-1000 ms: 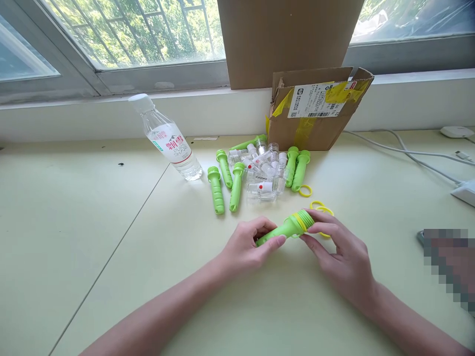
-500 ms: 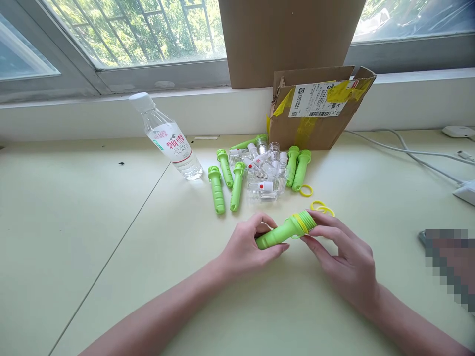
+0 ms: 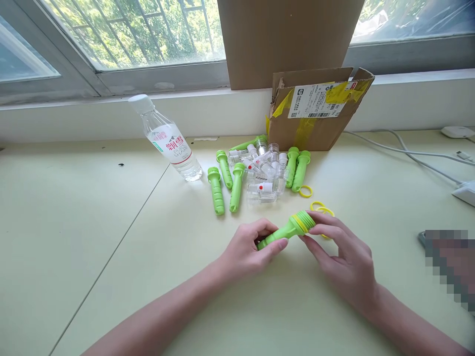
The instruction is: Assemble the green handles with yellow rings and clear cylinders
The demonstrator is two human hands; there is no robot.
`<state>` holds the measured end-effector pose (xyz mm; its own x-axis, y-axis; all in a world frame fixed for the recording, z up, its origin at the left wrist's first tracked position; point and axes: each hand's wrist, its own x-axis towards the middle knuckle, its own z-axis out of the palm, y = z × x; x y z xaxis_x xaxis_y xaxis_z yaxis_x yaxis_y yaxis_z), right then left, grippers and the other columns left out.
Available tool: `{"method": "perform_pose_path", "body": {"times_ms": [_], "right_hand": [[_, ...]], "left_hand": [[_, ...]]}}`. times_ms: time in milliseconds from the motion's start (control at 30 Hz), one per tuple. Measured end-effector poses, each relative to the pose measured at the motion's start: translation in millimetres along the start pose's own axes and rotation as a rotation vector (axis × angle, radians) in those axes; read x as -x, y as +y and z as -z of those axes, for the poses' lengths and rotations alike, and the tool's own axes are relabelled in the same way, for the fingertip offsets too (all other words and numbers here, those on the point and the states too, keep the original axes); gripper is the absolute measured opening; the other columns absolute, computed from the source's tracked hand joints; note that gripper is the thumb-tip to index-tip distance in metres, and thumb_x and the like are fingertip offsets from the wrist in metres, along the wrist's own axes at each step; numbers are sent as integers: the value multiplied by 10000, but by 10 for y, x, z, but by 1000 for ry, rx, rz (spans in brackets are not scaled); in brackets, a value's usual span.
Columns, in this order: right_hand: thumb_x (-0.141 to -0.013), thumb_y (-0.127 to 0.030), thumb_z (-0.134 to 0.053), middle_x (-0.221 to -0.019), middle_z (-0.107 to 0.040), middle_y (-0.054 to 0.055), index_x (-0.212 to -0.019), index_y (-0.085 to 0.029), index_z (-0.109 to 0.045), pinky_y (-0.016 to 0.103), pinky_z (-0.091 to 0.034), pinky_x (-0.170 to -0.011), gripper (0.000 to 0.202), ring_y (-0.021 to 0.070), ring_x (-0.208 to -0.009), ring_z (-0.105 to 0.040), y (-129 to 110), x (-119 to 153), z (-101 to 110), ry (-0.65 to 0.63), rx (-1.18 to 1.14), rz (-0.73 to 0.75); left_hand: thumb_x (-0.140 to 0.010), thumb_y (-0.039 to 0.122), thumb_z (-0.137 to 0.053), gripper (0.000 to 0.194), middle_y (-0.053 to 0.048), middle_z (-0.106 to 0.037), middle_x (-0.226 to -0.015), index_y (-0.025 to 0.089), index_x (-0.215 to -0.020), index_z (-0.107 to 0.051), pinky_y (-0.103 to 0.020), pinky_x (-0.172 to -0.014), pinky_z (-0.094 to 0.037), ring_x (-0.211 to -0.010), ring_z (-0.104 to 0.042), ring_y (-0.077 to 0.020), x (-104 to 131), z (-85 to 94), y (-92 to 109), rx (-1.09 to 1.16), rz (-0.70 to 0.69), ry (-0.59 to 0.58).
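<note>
My left hand is wrapped round the narrow end of a green plastic tube, which tilts up to the right. A yellow ring sits around its wide threaded end. The fingers and thumb of my right hand grip that threaded end from the right. Several loose yellow rings lie just beyond my right hand. Farther back, several green tubes lie on both sides of a pile of clear plastic pieces, some with white parts inside.
A tilted water bottle is at the back left. An open cardboard box stands behind the pile against the wall. White cables run along the right, and a pixelated object lies at the right edge.
The thumb of my left hand has shifted and now lies more over the green tube. The tube has turned slightly in my hands.
</note>
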<state>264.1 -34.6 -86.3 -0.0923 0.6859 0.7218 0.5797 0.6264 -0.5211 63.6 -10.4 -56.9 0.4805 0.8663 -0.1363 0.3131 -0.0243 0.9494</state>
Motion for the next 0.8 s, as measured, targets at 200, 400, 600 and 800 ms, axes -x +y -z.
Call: {"method": "perform_pose_path", "body": {"times_ms": [200, 400, 600, 800], "right_hand": [[-750, 17, -673, -1125, -655, 112, -936, -171, -590, 350, -546, -911, 277, 194, -1016, -652, 10, 7, 3, -16, 6, -3], [-753, 9, -677, -1124, -657, 102, -935, -180, -597, 345, -547, -905, 274, 187, -1001, -655, 7, 4, 3, -15, 4, -15], [-756, -2, -672, -1126, -657, 92, -939, -199, -601, 366, -557, -891, 278, 197, -1001, -656, -14, 11, 6, -10, -14, -28], [-774, -21, -652, -1134, -660, 83, -965, -217, -599, 388, -567, -887, 279, 209, -1006, -663, -7, 8, 7, -17, -13, -22]], "left_hand": [[-926, 411, -468, 285, -10, -615, -725, 153, -859, -569, -209, -516, -393, -550, -536, -87, -17, 27, 12, -22, 3, -64], [-931, 414, -456, 287, -2, -609, -706, 157, -870, -568, -206, -492, -343, -519, -455, -70, -18, 35, 9, -29, -8, -69], [-759, 429, -700, 320, 74, -440, -572, 168, -844, -537, -188, -458, -267, -500, -361, -57, -30, 30, 1, -11, -26, -21], [-815, 420, -642, 291, 57, -533, -593, 192, -880, -474, -180, -424, -307, -440, -418, -58, -14, 12, 9, 107, 82, -50]]}}
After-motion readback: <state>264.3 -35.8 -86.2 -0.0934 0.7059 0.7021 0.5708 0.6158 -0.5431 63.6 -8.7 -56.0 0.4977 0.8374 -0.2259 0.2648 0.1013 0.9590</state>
